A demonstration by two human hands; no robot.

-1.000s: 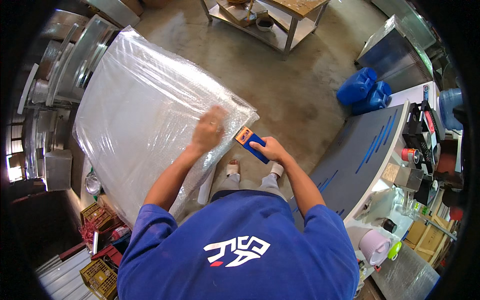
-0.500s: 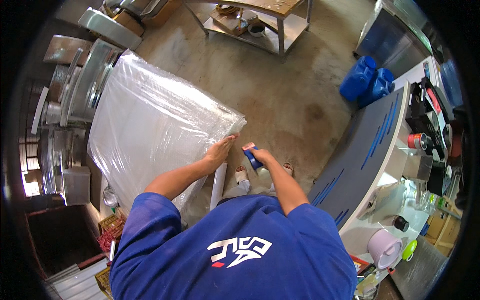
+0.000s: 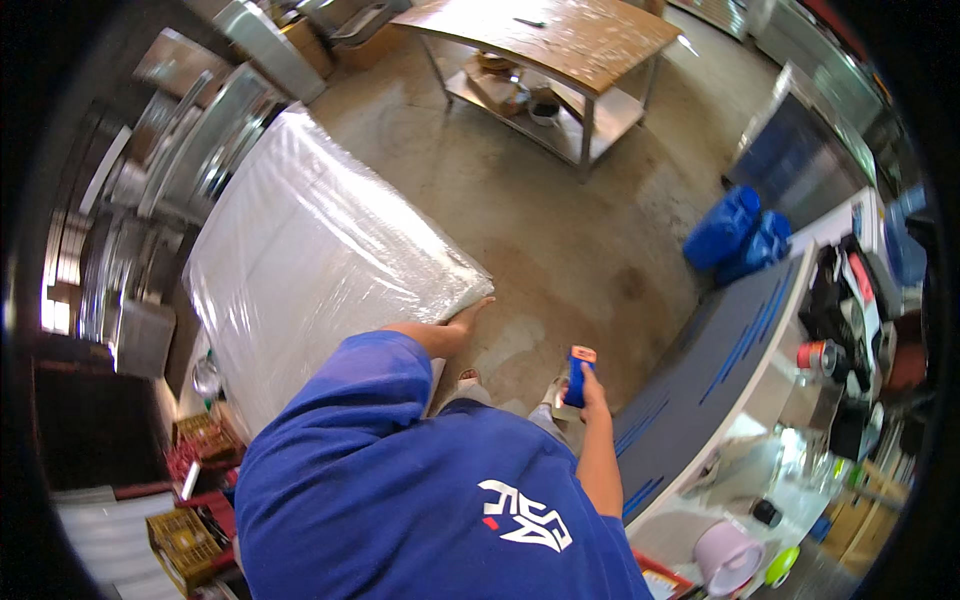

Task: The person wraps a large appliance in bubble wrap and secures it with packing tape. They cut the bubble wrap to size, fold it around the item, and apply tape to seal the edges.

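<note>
A large flat block wrapped in clear bubble film stands on my left. My left hand rests against its near right corner, fingers stretched along the film edge, partly hidden by it. Out to the right, away from the block, my right hand is closed round a small blue hand-held tool with an orange end. The tool's exact kind I cannot make out. It is held upright over the floor beside my foot.
Ahead stands a wooden-topped work table with a lower shelf. Blue jerrycans sit at the right, beyond a dark grey panel with blue stripes. Metal goods are stacked at the far left; a yellow crate is at lower left.
My right hand has moved right and toward me, tilting the blue tool upright. My left hand has slid to the block's corner. The view has tilted up, showing more of the work table.
</note>
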